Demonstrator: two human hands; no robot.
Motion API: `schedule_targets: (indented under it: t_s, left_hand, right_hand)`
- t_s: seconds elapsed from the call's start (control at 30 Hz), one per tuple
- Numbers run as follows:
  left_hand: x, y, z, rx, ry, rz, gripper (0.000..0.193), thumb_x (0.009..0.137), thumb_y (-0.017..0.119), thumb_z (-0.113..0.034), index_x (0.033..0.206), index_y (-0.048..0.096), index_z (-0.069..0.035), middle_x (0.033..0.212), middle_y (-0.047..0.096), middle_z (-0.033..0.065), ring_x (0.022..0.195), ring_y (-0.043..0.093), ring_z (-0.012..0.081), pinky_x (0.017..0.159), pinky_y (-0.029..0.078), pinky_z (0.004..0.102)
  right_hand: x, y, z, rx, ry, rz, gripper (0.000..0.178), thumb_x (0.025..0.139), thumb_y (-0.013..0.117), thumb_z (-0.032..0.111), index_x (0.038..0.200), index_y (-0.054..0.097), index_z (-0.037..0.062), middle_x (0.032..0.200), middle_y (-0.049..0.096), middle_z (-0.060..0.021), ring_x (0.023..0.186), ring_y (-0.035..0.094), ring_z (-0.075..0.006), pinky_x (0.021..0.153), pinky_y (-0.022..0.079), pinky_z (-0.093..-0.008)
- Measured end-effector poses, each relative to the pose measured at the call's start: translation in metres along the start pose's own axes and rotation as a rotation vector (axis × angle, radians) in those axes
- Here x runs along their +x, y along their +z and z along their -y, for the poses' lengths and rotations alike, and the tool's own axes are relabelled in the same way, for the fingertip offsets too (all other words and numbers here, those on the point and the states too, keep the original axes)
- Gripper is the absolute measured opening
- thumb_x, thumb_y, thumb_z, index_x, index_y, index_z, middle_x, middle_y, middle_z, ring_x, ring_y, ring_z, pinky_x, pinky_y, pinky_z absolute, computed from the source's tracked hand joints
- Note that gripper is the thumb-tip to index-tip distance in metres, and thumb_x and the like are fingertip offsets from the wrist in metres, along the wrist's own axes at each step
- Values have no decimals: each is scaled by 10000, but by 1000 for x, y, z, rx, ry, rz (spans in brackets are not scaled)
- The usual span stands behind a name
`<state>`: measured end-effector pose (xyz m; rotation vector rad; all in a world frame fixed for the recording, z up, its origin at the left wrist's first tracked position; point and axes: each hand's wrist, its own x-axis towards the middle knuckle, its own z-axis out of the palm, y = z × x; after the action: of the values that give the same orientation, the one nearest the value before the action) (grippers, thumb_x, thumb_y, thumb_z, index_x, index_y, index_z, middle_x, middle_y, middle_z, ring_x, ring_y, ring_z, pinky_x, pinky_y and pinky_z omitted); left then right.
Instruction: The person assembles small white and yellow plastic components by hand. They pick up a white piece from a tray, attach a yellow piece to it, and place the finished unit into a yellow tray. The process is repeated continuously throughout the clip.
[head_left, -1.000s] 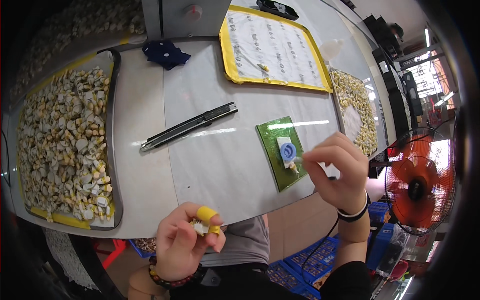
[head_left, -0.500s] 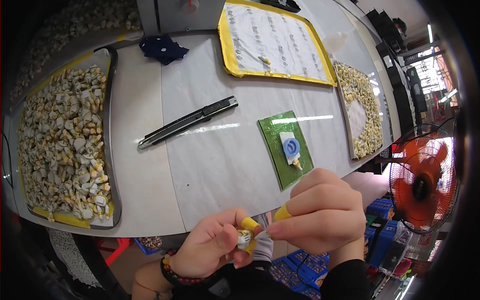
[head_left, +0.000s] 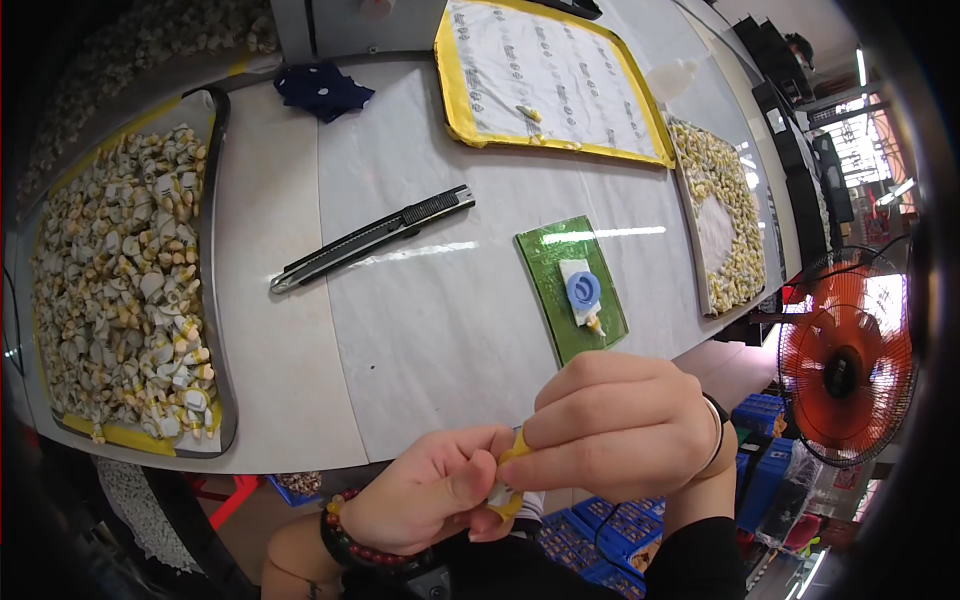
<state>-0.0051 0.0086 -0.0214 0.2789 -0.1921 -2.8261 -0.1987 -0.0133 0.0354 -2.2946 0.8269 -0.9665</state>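
At the table's near edge, my left hand (head_left: 415,500) pinches a small white painted figurine piece (head_left: 503,494), mostly covered by the fingers. My right hand (head_left: 625,425) is closed and its fingertips meet the piece from the right; whatever they grip is hidden. Yellow finger covers show on both hands. Just beyond the right hand lies a green slab (head_left: 556,248). On it sit a white block, a blue ring-shaped part (head_left: 583,290) and a tiny yellowish figure (head_left: 597,326).
A black utility knife (head_left: 375,238) lies mid-table. At left stands a tray heaped with small white-and-yellow pieces (head_left: 125,290). A yellow-rimmed tray (head_left: 455,125) is at the back, a tray of yellowish pieces (head_left: 735,255) at right. A dark blue cloth (head_left: 322,92) and a fan (head_left: 845,370) also show.
My right hand has moved left and slightly down, bringing its fingertips onto the figurine piece. The small pale bit seen between its fingers before is now hidden.
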Motion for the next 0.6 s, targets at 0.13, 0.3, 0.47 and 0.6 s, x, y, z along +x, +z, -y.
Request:
schedule_targets:
  t_s: [0.13,0.3,0.47,0.6]
  left_hand:
    - [1,-1,-2,47,-9,-10,489,893,526,-481,1031,484,-14,792,490,-1,655,443,62,630,389,215]
    - [-1,-2,-4,157,98,29,390,898,579,-386,1009,492,-22,807,516,0,701,491,60,658,405,196]
    - [-4,8,4,582,473,-198,332,828,701,-252,983,532,-12,805,571,18,674,516,53,625,412,192]
    - [-3,4,4,685,563,-160,340,791,741,-236,954,560,2,813,611,34,660,523,43,589,408,194]
  right_hand:
    - [-1,-3,2,-20,12,15,74,719,643,27,751,706,49,738,626,-36,610,587,-172,504,477,-256]
    - [-6,-3,8,14,-1,-27,160,687,676,4,841,652,-31,813,602,-93,648,571,-197,539,472,-265]
    - [-9,-1,16,-14,45,-128,193,690,683,10,875,664,-41,844,611,-108,668,576,-201,560,479,-261]
    - [-15,-1,17,-99,14,-167,217,615,794,103,816,716,79,792,627,-21,668,576,-157,526,417,-248]
